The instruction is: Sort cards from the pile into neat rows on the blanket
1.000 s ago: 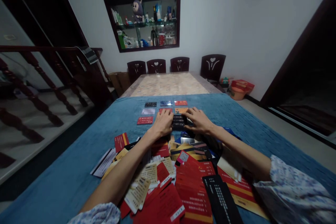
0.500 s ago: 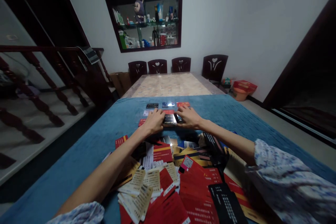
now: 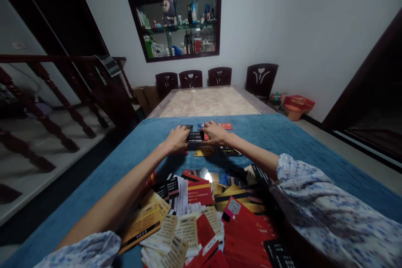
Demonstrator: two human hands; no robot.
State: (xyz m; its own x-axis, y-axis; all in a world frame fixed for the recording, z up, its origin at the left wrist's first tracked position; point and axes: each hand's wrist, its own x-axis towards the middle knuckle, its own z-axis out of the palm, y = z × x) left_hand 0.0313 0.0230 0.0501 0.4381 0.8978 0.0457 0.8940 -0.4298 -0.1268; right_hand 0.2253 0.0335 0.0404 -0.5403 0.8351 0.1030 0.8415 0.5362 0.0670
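Observation:
A black card [image 3: 195, 138] with pale lettering is held by its edges, tilted up, above the blue cloth [image 3: 150, 136]. My left hand [image 3: 178, 139] grips its left end and my right hand [image 3: 214, 133] its right end. Behind and around them lie laid-out cards, among them an orange-red card [image 3: 227, 126]. On the near side are a gold card [image 3: 202, 152] and another black card [image 3: 231, 151]. Parts of the laid-out cards are hidden by my hands. Closer to me spreads a loose pile of red cards [image 3: 248, 234], cream cards [image 3: 186, 228] and gold cards [image 3: 146, 220].
Beyond the cloth, the marble-patterned tabletop [image 3: 207, 100] reaches toward dark chairs [image 3: 220, 76]. A wooden railing [image 3: 59, 113] runs along the left. At the right wall stands an orange bin [image 3: 294, 113] with a red cover.
Both hands have moved left with the black card, from above the middle of the laid-out cards to their left side. The gold and black cards in the near row now show. The view has shifted slightly.

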